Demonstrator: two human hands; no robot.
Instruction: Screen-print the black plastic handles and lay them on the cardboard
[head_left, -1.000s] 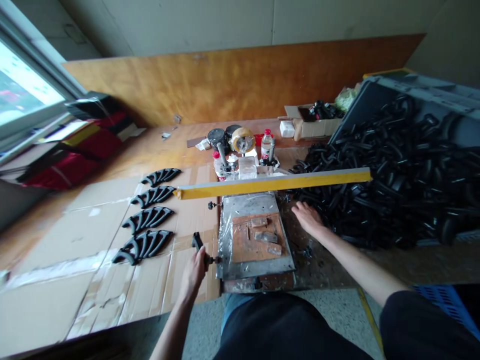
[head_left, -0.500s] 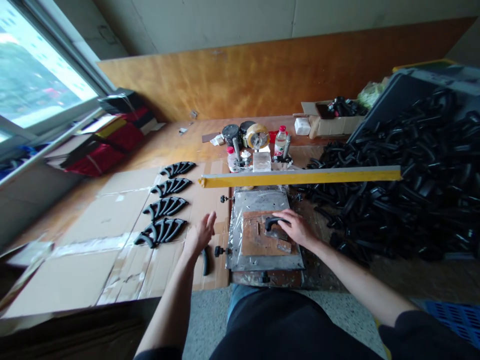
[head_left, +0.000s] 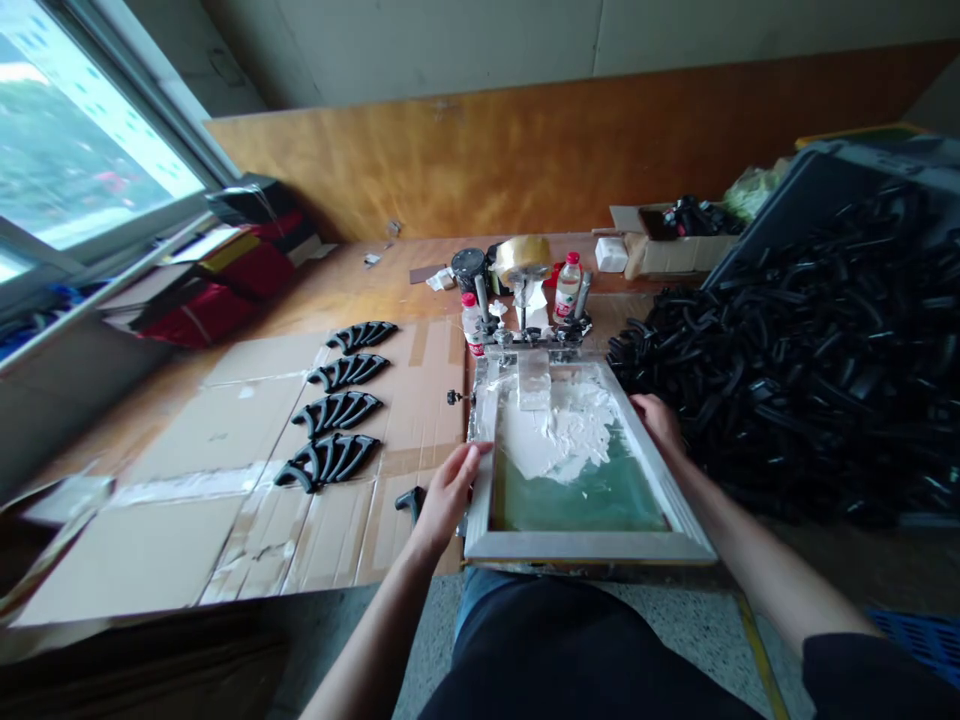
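A metal screen frame (head_left: 589,546) lies lowered over the work plate, its green mesh (head_left: 577,503) partly covered with white paste (head_left: 559,435). My left hand (head_left: 450,490) grips the frame's left side, thumb on top. At the right side, my right hand (head_left: 660,424) has its fingers round the frame's edge, partly hidden. A clear block (head_left: 534,380) sits at the frame's top, below the clamp. Beside my left hand a black curved part (head_left: 410,500) rests on the cardboard (head_left: 330,540).
Four rows of black curved parts (head_left: 337,412) lie on the cardboard at the left. A big heap of black parts (head_left: 810,390) fills the right. Behind the frame stand bottles (head_left: 568,290), a tape roll (head_left: 523,257) and a dark jar (head_left: 469,268).
The screen frame has swung down over the plate, hiding the wooden jig and the black part on it. Both hands have moved to the frame's sides; my right hand let go of the black part.
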